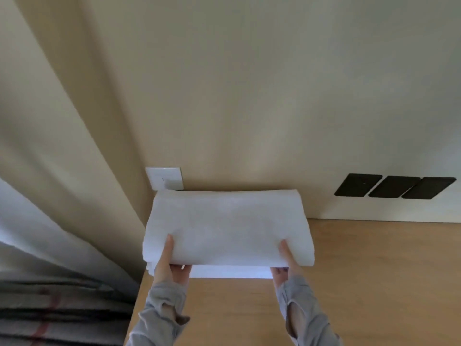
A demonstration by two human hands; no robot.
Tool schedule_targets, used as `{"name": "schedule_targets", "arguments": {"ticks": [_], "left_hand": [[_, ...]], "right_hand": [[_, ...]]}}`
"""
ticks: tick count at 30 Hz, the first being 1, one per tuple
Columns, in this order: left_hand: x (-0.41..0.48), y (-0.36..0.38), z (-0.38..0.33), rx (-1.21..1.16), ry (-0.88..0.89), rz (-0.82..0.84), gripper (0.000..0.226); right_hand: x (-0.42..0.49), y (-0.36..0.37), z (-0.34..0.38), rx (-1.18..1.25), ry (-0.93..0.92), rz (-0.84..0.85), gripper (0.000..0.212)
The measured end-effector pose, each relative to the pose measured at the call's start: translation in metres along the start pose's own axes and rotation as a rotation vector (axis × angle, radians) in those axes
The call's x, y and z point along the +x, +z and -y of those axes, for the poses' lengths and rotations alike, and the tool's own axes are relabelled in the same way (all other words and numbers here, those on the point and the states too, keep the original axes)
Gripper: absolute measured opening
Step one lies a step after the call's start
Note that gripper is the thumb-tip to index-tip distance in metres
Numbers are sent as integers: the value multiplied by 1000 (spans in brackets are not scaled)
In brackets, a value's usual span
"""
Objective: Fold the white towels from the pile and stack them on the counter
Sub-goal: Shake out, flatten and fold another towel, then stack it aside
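Observation:
A folded white towel [227, 226] is held over the back left part of the wooden counter [374, 270], close to the wall. My left hand [169, 260] grips its near left edge, thumb on top and fingers underneath. At the near right edge my right hand [284, 260] grips it the same way. Just below it another folded white towel [229, 271] lies on the counter, only its front edge showing. Whether the two towels touch cannot be told.
A beige curtain [74, 146] hangs at the left, beside the counter's left edge. On the wall sit a white switch plate [164, 178] behind the towel and three black plates [395, 187] at the right. Striped fabric [50, 315] lies low left.

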State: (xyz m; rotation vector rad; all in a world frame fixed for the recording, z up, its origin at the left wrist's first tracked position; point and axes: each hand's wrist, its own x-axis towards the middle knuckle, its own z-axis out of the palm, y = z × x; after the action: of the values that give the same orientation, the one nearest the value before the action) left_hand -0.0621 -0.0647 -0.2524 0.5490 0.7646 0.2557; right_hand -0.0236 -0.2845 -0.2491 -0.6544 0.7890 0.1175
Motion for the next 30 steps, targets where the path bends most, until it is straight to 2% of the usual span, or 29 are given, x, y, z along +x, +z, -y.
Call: {"name": "schedule_targets", "arguments": {"ticks": [3, 5, 8, 10, 12, 16, 18, 20, 22, 26, 30], "left_hand": [[8, -20, -25, 127, -15, -27, 66], [19, -22, -49, 269, -29, -27, 66], [34, -8, -79, 639, -93, 4, 63], [42, 15, -90, 805, -159, 56, 61], [51, 34, -94, 971, -148, 59, 63], [64, 47, -89, 1119, 42, -12, 62], [64, 46, -90, 1163, 172, -38, 62], [62, 46, -97, 1181, 273, -42, 69], [62, 47, -103, 1207, 328, -53, 77], [75, 41, -94, 1339, 245, -57, 73], [82, 34, -84, 1419, 181, -116, 69]], "right_hand": [[6, -16, 27, -190, -41, -38, 68], [12, -17, 50, -391, -46, -22, 70], [21, 1, 79, -690, 25, 67, 75], [29, 23, 91, -979, 49, 71, 83], [38, 46, 98, -1148, 58, 74, 88], [43, 77, 90, -1306, 63, 77, 90], [45, 80, 84, -1331, -156, -8, 84], [49, 82, 83, -1222, -378, -27, 66], [51, 86, 82, -1209, -482, -5, 55], [64, 77, 70, -1367, -496, -35, 47], [74, 71, 67, -1460, -483, -72, 50]]}}
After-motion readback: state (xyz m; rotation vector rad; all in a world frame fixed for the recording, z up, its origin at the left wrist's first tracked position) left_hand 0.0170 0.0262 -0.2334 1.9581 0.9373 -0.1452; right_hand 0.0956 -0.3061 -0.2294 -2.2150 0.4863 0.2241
